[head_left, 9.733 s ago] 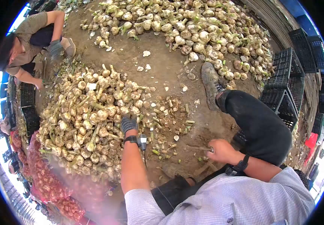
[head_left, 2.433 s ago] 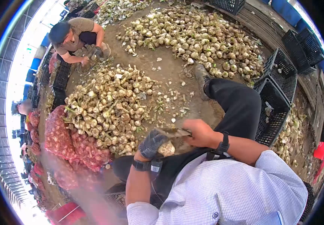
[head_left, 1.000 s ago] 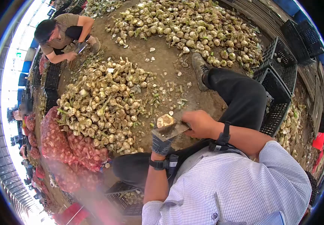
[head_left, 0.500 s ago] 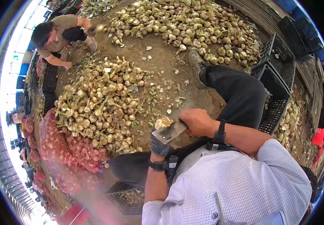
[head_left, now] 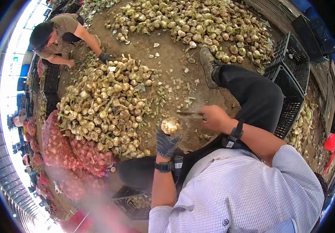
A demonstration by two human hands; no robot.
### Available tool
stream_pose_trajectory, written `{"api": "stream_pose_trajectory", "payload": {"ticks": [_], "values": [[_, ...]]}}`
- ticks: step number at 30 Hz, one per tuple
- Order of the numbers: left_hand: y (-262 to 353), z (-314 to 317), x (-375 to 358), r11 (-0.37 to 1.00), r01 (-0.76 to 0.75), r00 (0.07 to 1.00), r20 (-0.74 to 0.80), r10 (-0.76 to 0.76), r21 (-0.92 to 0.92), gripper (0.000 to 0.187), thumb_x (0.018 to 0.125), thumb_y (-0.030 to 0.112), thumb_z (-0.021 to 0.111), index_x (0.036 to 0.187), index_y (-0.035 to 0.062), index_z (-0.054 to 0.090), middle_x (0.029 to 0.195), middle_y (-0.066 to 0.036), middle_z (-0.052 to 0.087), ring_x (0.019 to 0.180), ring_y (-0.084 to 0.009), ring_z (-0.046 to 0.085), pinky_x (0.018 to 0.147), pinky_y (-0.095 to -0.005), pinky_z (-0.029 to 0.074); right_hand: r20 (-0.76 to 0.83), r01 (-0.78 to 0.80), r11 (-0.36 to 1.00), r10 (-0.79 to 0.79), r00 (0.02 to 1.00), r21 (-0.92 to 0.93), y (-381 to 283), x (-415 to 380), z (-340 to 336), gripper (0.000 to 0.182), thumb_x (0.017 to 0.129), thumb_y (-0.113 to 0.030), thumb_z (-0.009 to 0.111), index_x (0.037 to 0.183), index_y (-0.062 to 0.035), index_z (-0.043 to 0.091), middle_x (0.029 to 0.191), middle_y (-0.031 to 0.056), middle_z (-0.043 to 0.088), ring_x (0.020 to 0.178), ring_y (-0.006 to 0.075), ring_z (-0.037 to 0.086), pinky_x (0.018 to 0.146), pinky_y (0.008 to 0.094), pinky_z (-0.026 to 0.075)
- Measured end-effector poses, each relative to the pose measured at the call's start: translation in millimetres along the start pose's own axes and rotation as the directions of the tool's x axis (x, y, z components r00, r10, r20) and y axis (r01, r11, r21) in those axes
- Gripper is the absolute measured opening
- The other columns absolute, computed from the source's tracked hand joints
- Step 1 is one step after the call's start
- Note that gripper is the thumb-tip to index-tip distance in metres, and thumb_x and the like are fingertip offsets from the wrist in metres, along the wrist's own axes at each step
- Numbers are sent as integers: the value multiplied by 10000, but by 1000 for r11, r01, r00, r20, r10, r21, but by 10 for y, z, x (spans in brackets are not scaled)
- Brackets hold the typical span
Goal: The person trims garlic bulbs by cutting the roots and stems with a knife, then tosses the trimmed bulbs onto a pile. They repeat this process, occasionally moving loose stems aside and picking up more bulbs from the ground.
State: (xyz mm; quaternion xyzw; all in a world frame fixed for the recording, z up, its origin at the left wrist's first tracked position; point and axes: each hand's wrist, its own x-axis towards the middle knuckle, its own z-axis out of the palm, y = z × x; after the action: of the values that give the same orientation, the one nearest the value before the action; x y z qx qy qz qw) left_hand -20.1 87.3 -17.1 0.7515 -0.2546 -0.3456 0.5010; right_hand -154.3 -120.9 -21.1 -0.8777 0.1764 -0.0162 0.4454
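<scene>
My left hand (head_left: 167,144), in a dark grey glove, is closed around a garlic bulb (head_left: 170,126) whose pale cut face points up. My bare right hand (head_left: 215,118) grips a knife (head_left: 190,113) with a broad metal blade, seen nearly edge-on. The blade is held apart from the bulb, a little to its right and above. Beyond my left hand lies a heap of garlic bulbs (head_left: 109,105) with stems on the dirt floor, trimmings scattered beside it.
A larger garlic pile (head_left: 198,23) spreads at the back. Black crates (head_left: 288,110) stand at my right, and another crate (head_left: 136,206) sits by my left leg. Red mesh sacks (head_left: 64,143) of garlic lie on the left. A co-worker (head_left: 62,33) crouches behind the near heap.
The knife has moved off the bulb to the right and turned edge-on, uncovering the cut face. The co-worker's gloved hand has come down to the near heap.
</scene>
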Motion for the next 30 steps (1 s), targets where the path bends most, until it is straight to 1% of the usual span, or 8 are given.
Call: {"api": "stream_pose_trajectory", "payload": {"ticks": [4, 8, 11, 15, 18, 23, 26, 30], "values": [[-286, 136, 91, 991, -2, 998, -61, -6, -135, 341, 799, 206, 732, 1055, 24, 599, 921, -72, 651, 822, -185, 619, 742, -334, 507, 39, 30, 999, -29, 999, -40, -234, 50, -30, 233, 725, -179, 686, 879, -9, 645, 820, 223, 623, 798, 431, 595, 692, 470, 482], [-588, 119, 446, 570, 423, 798, -8, -602, -704, 285, 923, 310, 614, 1107, 96, 571, 946, -32, 585, 771, -91, 546, 607, -258, 477, 18, -260, 959, 259, 966, 112, 123, 138, 121, 311, 769, -210, 628, 1019, -31, 672, 886, 218, 666, 822, 386, 636, 727, 445, 502], [-54, -2, 1007, 894, 7, 999, -37, -26, -448, 411, 922, 297, 616, 1262, 88, 518, 1143, -82, 585, 912, -166, 584, 684, -291, 515, 4, -379, 903, 386, 922, 202, 546, 234, 287, 307, 776, -198, 628, 998, 12, 662, 863, 245, 660, 793, 361, 650, 696, 419, 500], [21, -56, 1569, 880, 75, 962, -199, -187, -469, 580, 888, 265, 661, 1386, 78, 430, 1298, -125, 532, 1032, -242, 582, 778, -353, 529, 87, -460, 870, 451, 888, 178, 523, 269, 169, 320, 786, -200, 644, 993, 44, 647, 849, 257, 652, 788, 361, 649, 694, 417, 493], [-1516, -478, 1930, 917, 372, 834, -383, -398, -142, 637, 909, 400, 616, 1406, 58, 412, 1310, -174, 537, 1119, -275, 571, 897, -401, 511, 64, -424, 896, 419, 906, 131, 627, 245, 289, 335, 798, -214, 650, 998, 55, 641, 848, 257, 652, 789, 372, 645, 697, 423, 491], [-2102, -1568, 1947, 360, 892, 436, -725, -534, 272, 725, 944, 526, 400, 1432, -8, 355, 1503, -180, 298, 1364, -255, 341, 1076, -445, 352, 225, -537, 838, 507, 832, 95, 557, 362, 376, 398, 790, -298, 650, 990, 47, 650, 861, 262, 652, 811, 404, 639, 724, 430, 494], [-1942, -1910, 2152, -114, 775, 524, -732, -435, 622, 793, 941, 524, 441, 1479, -19, 228, 1557, -178, 201, 1426, -264, 251, 1132, -365, 311, 188, -495, 869, 483, 855, 17, 561, 400, 458, 411, 783, -329, 640, 964, 39, 653, 852, 257, 652, 802, 410, 637, 712, 442, 494], [-1875, -2092, 2456, 0, 815, 527, -742, -414, 579, 775, 920, 440, 547, 1476, -10, 248, 1539, -196, 239, 1398, -292, 305, 1098, -349, 355, 322, -566, 823, 551, 770, -53, 532, 519, 390, 413, 766, -320, 636, 956, 47, 653, 821, 256, 651, 780, 425, 633, 709, 459, 501]]}}
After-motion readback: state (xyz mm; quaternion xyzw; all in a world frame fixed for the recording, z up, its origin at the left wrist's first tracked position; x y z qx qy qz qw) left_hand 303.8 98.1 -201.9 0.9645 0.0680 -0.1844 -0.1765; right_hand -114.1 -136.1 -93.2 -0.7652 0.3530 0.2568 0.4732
